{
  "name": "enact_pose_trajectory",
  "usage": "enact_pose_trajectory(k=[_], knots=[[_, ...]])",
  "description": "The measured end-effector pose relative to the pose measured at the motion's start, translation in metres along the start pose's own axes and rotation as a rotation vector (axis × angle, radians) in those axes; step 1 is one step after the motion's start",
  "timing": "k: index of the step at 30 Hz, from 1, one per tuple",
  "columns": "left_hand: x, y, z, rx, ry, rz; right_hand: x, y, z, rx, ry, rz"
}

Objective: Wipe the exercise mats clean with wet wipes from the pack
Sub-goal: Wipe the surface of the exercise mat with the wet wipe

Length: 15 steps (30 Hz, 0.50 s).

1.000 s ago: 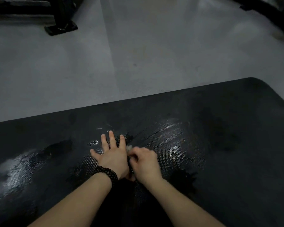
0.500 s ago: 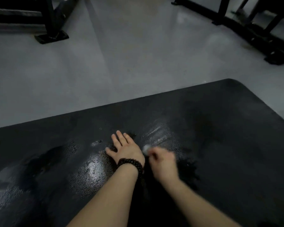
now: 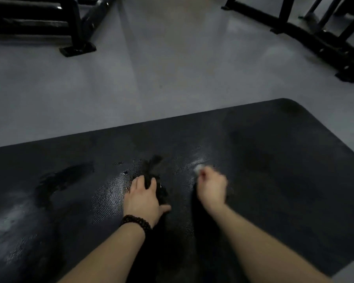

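Note:
A black textured exercise mat point(image 3: 284, 164) lies on the grey floor and fills the lower half of the view, with shiny damp streaks near its middle. My right hand point(image 3: 212, 189) has its fingers curled round a small white wet wipe point(image 3: 198, 168) and presses it on the mat; the hand is blurred. My left hand point(image 3: 144, 198), with a dark bead bracelet at the wrist, rests flat on the mat with fingers spread, its fingertips lost in dark shadow. No wipe pack is in view.
Grey floor point(image 3: 172, 78) stretches beyond the mat's far edge. A black equipment frame with a foot plate point(image 3: 78, 49) stands at the far left. Black rack legs point(image 3: 319, 39) run along the far right.
My two hands were side by side; now the right hand has slid to the right with the wipe. The left hand has drawn back slightly. The view has tilted up, showing more floor.

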State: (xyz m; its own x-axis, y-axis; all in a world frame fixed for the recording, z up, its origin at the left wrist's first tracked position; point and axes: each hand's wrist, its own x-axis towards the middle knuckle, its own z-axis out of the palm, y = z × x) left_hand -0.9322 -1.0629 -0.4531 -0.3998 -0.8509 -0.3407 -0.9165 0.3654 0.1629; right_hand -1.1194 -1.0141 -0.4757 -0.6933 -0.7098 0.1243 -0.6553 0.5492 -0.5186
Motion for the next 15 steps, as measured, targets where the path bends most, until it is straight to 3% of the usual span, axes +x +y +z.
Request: enact_pose_trajectory(k=[2, 4, 6, 9, 12, 13, 15], knots=[[0.001, -0.001, 0.001, 0.022, -0.05, 0.012, -0.047, -0.033, 0.021, 0.072, -0.243, -0.241], [0.0, 0.0, 0.001, 0.033, -0.056, 0.012, -0.069, -0.041, 0.025, 0.142, -0.449, -0.305], [-0.001, 0.005, -0.004, 0.001, -0.081, -0.013, -0.048, -0.024, 0.009, 0.164, -0.338, -0.25], [0.0, 0.013, -0.008, 0.019, -0.11, -0.044, 0.015, 0.047, -0.03, -0.079, -0.061, -0.015], [-0.002, 0.016, -0.008, 0.02, -0.09, -0.047, 0.032, 0.089, -0.059, -0.067, 0.042, 0.233], [-0.002, 0.016, -0.007, 0.012, -0.085, -0.049, 0.018, 0.078, -0.053, -0.066, 0.042, 0.227], [-0.003, 0.014, -0.003, -0.004, -0.078, -0.049, -0.025, 0.035, -0.025, 0.002, -0.031, 0.031]])
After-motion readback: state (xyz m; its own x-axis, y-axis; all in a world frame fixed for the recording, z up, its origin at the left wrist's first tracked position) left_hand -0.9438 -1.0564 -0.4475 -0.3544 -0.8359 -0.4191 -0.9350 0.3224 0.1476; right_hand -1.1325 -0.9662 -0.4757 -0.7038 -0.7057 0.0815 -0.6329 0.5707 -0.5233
